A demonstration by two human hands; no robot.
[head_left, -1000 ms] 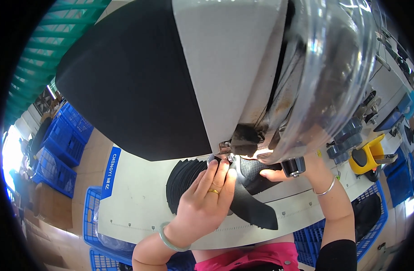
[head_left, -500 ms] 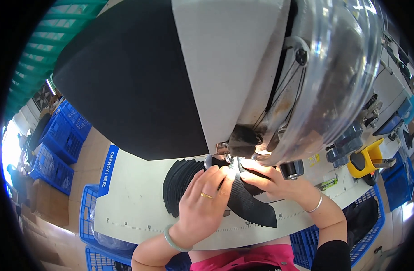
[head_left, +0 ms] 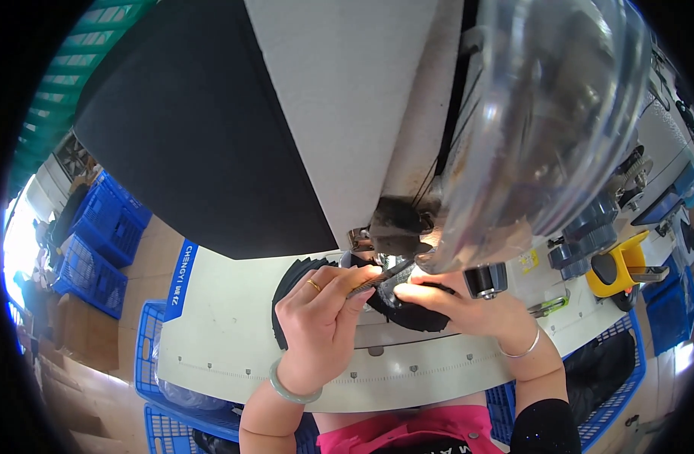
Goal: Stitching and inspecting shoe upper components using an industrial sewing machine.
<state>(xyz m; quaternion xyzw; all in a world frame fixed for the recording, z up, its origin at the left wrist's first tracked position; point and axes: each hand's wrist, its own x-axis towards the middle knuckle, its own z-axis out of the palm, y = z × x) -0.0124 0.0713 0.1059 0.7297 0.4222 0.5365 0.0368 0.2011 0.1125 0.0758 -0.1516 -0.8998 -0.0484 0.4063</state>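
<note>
Below the head of a sewing machine point(head_left: 339, 113), my left hand point(head_left: 317, 310) pinches a black fabric piece point(head_left: 390, 281) between thumb and fingers. That piece is turned edge-up and reaches toward the needle area. Close by on the right, my right hand point(head_left: 472, 306) has its fingers closed on more black fabric point(head_left: 417, 318), which curves along the machine bed. A fanned stack of black fabric pieces point(head_left: 283, 303) lies left of the needle area, partly behind my left hand. The machine head hides part of the stitching spot.
The pale machine table point(head_left: 233, 333) has a ruler along its curved front edge. Green-handled snips point(head_left: 550, 305) and a yellow-and-black tool point(head_left: 618, 265) lie at the right. Blue baskets point(head_left: 152, 333) stand below the table. A clear plastic guard point(head_left: 559, 129) bulges on the machine's right.
My left hand has moved left with its fingers bent in more. The fabric that stretched toward the table's front edge is now raised and turned between my hands. My right hand stays near the same spot.
</note>
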